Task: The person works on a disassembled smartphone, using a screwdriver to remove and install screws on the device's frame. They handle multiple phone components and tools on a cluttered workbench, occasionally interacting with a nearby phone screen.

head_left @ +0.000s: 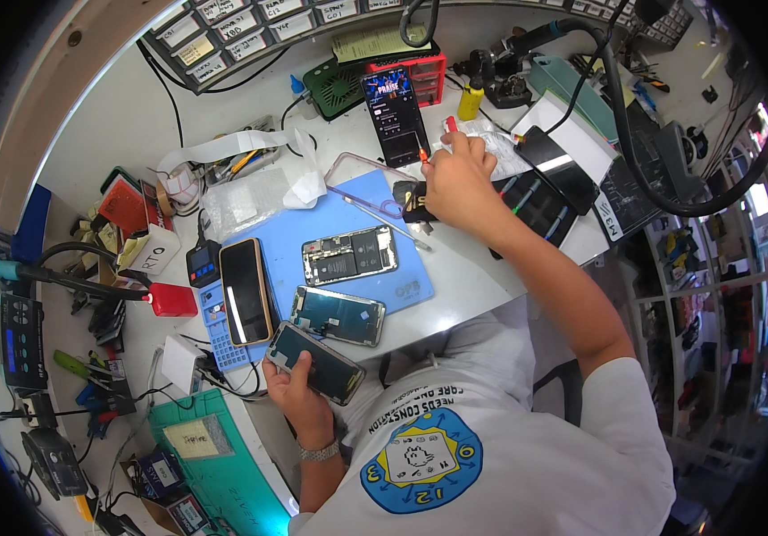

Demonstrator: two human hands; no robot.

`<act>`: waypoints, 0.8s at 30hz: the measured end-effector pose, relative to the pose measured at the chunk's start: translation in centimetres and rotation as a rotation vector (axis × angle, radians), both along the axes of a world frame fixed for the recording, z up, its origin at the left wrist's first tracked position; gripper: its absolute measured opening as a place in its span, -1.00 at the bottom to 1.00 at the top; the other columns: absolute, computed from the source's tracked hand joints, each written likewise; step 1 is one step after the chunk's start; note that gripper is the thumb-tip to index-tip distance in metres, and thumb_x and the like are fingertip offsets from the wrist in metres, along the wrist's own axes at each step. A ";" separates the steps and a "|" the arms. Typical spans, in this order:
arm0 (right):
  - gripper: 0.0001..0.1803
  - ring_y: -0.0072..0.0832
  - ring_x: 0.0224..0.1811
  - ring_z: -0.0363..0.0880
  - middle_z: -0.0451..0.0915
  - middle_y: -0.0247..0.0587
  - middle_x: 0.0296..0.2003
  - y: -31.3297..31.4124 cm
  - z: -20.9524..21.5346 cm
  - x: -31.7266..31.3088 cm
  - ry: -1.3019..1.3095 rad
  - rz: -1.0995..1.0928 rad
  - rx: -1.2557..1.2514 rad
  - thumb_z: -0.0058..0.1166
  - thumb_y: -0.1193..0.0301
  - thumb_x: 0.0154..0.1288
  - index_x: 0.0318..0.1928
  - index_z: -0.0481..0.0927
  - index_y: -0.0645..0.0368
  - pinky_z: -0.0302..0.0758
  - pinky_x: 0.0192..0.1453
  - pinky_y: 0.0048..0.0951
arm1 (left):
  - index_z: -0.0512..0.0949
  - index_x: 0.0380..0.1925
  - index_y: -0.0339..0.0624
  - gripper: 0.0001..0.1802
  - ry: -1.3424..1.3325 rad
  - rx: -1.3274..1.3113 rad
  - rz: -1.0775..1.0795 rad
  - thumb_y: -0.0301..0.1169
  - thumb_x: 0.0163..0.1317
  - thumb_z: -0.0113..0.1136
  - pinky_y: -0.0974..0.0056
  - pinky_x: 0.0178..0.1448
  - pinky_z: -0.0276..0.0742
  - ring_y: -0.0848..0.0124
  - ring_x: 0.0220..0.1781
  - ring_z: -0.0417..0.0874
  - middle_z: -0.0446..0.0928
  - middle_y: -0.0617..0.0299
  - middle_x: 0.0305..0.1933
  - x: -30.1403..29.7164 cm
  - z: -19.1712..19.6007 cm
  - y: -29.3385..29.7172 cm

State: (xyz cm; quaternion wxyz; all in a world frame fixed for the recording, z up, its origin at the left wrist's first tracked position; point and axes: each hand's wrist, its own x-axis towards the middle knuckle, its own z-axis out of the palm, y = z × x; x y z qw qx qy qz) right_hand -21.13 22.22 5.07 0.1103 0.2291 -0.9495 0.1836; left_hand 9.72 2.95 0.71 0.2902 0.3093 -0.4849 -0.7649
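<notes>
My left hand, with a watch on its wrist, grips a dark phone screen panel by its near left end, thumb on top. Another phone screen panel lies just beyond it on the blue mat. Farther up the mat rests an opened phone with its battery and inner parts bare. My right hand is reached out beside a lit phone that stands upright. Its fingers are closed around a slim tool with a red end; the exact kind is unclear.
A gold-edged phone lies at the mat's left. A thin metal tool and a black packet are near my right hand. Farther right is a dark glossy phone. A thick black cable arches over the right side.
</notes>
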 end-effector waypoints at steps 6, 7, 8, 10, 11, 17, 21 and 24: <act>-0.83 -0.28 0.05 0.66 0.65 0.00 0.04 0.7 0.6 2.5 -0.261 0.205 -0.644 0.01 0.51 0.65 0.11 0.53 0.31 0.56 0.21 -0.29 | 0.46 0.21 -0.28 -0.58 -0.006 0.006 0.014 -0.68 0.39 0.24 0.32 0.16 0.61 0.43 0.01 0.71 0.68 0.17 0.05 -0.2 -0.1 0.0; -0.84 -0.34 0.01 0.68 0.67 -0.03 -0.02 0.6 0.4 3.2 -0.320 0.219 -0.727 -0.01 0.52 0.66 0.10 0.53 0.32 0.59 0.18 -0.34 | 0.46 0.21 -0.28 -0.58 -0.006 0.006 0.016 -0.68 0.39 0.24 0.32 0.16 0.61 0.43 0.01 0.71 0.68 0.17 0.05 -0.1 -0.1 -0.1; -0.85 -0.50 -0.05 0.68 0.70 -0.14 -0.11 0.7 0.8 4.0 -0.224 0.254 -0.688 -0.06 0.52 0.70 0.09 0.53 0.32 0.61 0.14 -0.42 | 0.46 0.22 -0.28 -0.58 0.001 0.007 0.007 -0.68 0.39 0.24 0.32 0.16 0.61 0.44 0.01 0.71 0.68 0.17 0.05 0.0 -0.2 -0.2; -0.84 -0.53 -0.05 0.67 0.71 -0.17 -0.08 0.5 0.7 5.0 -0.364 0.255 -0.812 -0.07 0.50 0.71 0.08 0.54 0.32 0.60 0.14 -0.44 | 0.46 0.22 -0.29 -0.58 0.002 0.013 0.000 -0.68 0.39 0.23 0.32 0.16 0.61 0.43 0.00 0.71 0.68 0.17 0.05 0.2 -0.4 -0.4; -0.84 -0.54 -0.05 0.67 0.71 -0.18 -0.07 0.5 0.7 5.3 -0.434 0.254 -0.874 -0.07 0.50 0.72 0.08 0.54 0.32 0.60 0.13 -0.45 | 0.46 0.22 -0.29 -0.57 0.003 0.016 -0.005 -0.68 0.39 0.23 0.32 0.16 0.61 0.43 0.00 0.71 0.68 0.17 0.05 0.2 -0.5 -0.4; -0.70 -0.57 -0.14 0.69 0.75 -0.09 -0.09 0.6 1.7 5.3 -1.121 0.043 -1.484 0.01 0.32 0.73 0.04 0.61 0.37 0.64 -0.06 -0.55 | 0.47 0.21 -0.30 -0.58 0.008 0.018 0.002 -0.68 0.39 0.24 0.32 0.16 0.61 0.43 -0.01 0.71 0.68 0.18 0.04 0.2 -0.2 -0.4; -0.69 -0.53 -0.12 0.69 0.74 -0.07 -0.08 1.2 2.0 4.5 -1.290 -0.100 -1.675 0.03 0.32 0.72 0.02 0.61 0.39 0.63 -0.05 -0.55 | 0.47 0.21 -0.30 -0.58 0.015 0.004 -0.007 -0.68 0.38 0.25 0.33 0.16 0.60 0.44 0.01 0.71 0.69 0.17 0.04 0.4 -0.6 -0.5; -0.70 -0.49 -0.12 0.70 0.74 -0.05 -0.07 1.2 2.4 4.9 -1.210 -0.033 -1.647 0.04 0.32 0.72 0.02 0.62 0.37 0.65 -0.02 -0.48 | 0.47 0.21 -0.30 -0.58 0.013 0.005 -0.012 -0.68 0.38 0.25 0.33 0.16 0.60 0.43 0.01 0.72 0.69 0.17 0.04 0.5 -0.7 -0.6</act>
